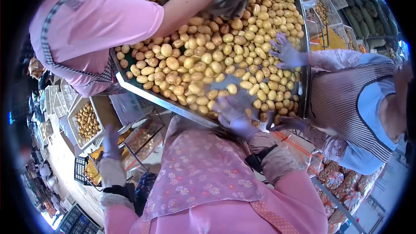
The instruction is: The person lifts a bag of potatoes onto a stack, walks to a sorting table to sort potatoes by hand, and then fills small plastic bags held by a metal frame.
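Yellow potatoes [208, 67], too many to be counted, were spread over most of 1 metal-rimmed bench [149, 97]. Person's R hand [234, 112], gloved, was held low over potatoes at the bench's near edge, fingers loosely spread; blurred, so whether any potato was pinched can't be told. L hand [111, 144], also gloved, was held off the bench, outside its near edge, fingers extended, nr 1 crate [73, 129] of small potatoes. 2 dark wristbands [261, 158] were worn, 1 per wrist.

2 co-workers were seen. By 1 at R edge, 1 gloved hand [289, 55] was spread just inside that edge; a 2nd hand [291, 123] was held nr the near R corner, close to person's R hand. By 1 at L edge, 1 arm [190, 13] was stretched over dark cloth [234, 1].

Room: 1 bare grey patch [227, 80] was shown btwn potatoes, just beyond R hand; open floor [69, 169] was seen L of L hand.
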Tool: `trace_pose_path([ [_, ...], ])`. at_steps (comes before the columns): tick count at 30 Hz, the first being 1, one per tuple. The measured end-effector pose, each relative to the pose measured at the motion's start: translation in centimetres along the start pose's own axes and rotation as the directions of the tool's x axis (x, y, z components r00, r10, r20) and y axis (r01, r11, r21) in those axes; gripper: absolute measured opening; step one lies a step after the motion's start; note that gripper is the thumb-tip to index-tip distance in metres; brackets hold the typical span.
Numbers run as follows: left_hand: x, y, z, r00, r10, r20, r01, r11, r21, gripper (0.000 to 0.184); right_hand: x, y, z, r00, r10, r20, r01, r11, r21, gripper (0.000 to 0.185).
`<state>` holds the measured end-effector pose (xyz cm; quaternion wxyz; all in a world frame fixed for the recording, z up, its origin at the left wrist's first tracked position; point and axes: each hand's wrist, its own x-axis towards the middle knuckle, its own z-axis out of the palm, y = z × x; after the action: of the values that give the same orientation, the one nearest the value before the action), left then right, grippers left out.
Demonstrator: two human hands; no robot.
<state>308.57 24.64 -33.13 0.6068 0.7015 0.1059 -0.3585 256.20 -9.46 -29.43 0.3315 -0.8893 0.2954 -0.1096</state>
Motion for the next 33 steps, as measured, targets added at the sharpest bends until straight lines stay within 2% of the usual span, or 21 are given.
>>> trace_pose_path([
  [1, -0.3, -2.2, 2.4, 0.897, 0.270, 0.350, -0.434, 0.683, 0.587, 0.038, -0.6, 0.3, -1.0, 0.986, -0.121, 0.118, 0.137, 0.981, -0.137, 0.044],
  [2, -4.1, -1.5, 8.1, 0.875, 0.202, 0.439, -0.470, 0.570, 0.674, 0.039, -1.3, 1.0, -2.5, 0.943, -0.218, 0.249, 0.281, 0.926, -0.253, 0.043],
  [4, -10.3, 1.6, 18.7, 0.648, 0.234, 0.725, -0.761, 0.223, 0.609, 0.041, -0.7, 5.6, -3.4, 0.995, 0.027, 0.097, -0.026, 1.000, -0.007, 0.035],
  [5, -11.8, 2.3, 21.6, 0.391, 0.259, 0.883, -0.911, -0.029, 0.412, 0.040, 2.2, 7.0, -4.3, 0.703, 0.533, 0.470, -0.541, 0.830, -0.132, 0.028],
  [6, -13.0, 2.9, 24.6, 0.395, 0.255, 0.882, -0.913, 0.007, 0.407, 0.039, 3.6, 7.8, -5.5, 0.950, 0.312, 0.003, -0.303, 0.925, -0.229, 0.026],
  [10, -11.3, 1.9, 34.6, 0.250, 0.459, 0.853, -0.945, -0.075, 0.317, 0.045, 17.8, 4.7, -7.8, 0.867, 0.113, -0.485, -0.144, 0.989, -0.027, 0.046],
  [11, -10.1, 1.2, 36.9, 0.240, 0.495, 0.835, -0.933, -0.120, 0.339, 0.047, 19.4, 3.3, -5.8, 0.887, 0.277, -0.370, -0.267, 0.960, 0.079, 0.054],
  [12, -9.1, 0.8, 39.1, 0.245, 0.488, 0.838, -0.908, -0.189, 0.375, 0.053, 19.5, 0.4, -4.4, 0.914, 0.345, -0.216, -0.398, 0.869, -0.294, 0.056],
  [15, -10.9, -2.6, 40.4, 0.350, 0.354, 0.867, -0.790, -0.385, 0.476, 0.068, 13.4, 1.4, -0.4, 0.993, 0.026, -0.118, -0.074, 0.901, -0.428, 0.049],
  [16, -12.7, -2.6, 39.7, 0.305, 0.282, 0.910, -0.824, -0.400, 0.401, 0.070, 11.2, 3.0, -1.2, 0.991, -0.115, -0.073, 0.067, 0.881, -0.468, 0.048],
  [18, -16.5, -2.2, 39.6, 0.256, -0.062, 0.965, -0.911, -0.348, 0.220, 0.054, 8.1, 3.9, -3.9, 0.956, 0.256, -0.145, -0.281, 0.941, -0.191, 0.046],
  [20, -18.3, -4.0, 37.8, 0.219, -0.146, 0.965, -0.927, -0.341, 0.159, 0.052, 4.7, 3.9, -3.1, 0.946, 0.231, -0.228, -0.302, 0.885, -0.354, 0.043],
  [22, -17.6, -6.3, 36.8, -0.145, -0.214, 0.966, -0.976, -0.131, -0.175, 0.050, 4.6, 3.7, -2.8, 0.935, 0.177, -0.308, -0.317, 0.804, -0.503, 0.040],
  [24, -16.4, -6.1, 36.2, -0.096, -0.287, 0.953, -0.990, -0.070, -0.121, 0.049, 5.8, 2.1, -2.8, 0.912, 0.410, 0.007, -0.396, 0.886, -0.241, 0.032],
  [26, -15.6, -4.6, 36.3, 0.006, -0.270, 0.963, -0.999, -0.035, -0.004, 0.045, 12.2, -0.7, -5.0, 0.935, 0.006, -0.356, -0.098, 0.966, -0.241, 0.024],
  [27, -15.2, -4.7, 35.8, 0.030, -0.156, 0.987, -0.999, -0.029, 0.026, 0.042, 15.5, -1.4, -4.2, 0.932, -0.049, -0.358, 0.011, 0.994, -0.108, 0.028],
  [28, -14.6, -4.9, 35.4, 0.028, -0.159, 0.987, -0.999, -0.038, 0.022, 0.042, 18.4, -2.5, -2.3, 0.949, 0.312, 0.036, -0.267, 0.738, 0.620, 0.034],
  [29, -14.1, -5.0, 34.8, 0.031, -0.087, 0.996, -0.999, -0.044, 0.027, 0.041, 21.4, -2.6, -0.5, 0.966, -0.152, -0.212, 0.141, 0.988, -0.064, 0.036],
  [31, -13.2, -4.3, 33.6, 0.048, 0.047, 0.998, -0.997, 0.064, 0.045, 0.039, 24.0, -4.1, 2.8, 0.975, 0.152, 0.160, -0.092, 0.939, -0.331, 0.032],
  [32, -12.0, -5.2, 32.5, 0.046, 0.223, 0.974, -0.977, 0.214, -0.003, 0.038, 24.6, -5.7, 1.7, 0.947, 0.138, 0.291, 0.012, 0.889, -0.457, 0.030],
  [33, -12.8, -2.9, 33.0, 0.183, 0.212, 0.960, -0.899, 0.431, 0.076, 0.030, 24.6, -5.6, 1.9, 0.955, 0.173, 0.241, -0.080, 0.932, -0.353, 0.030],
])
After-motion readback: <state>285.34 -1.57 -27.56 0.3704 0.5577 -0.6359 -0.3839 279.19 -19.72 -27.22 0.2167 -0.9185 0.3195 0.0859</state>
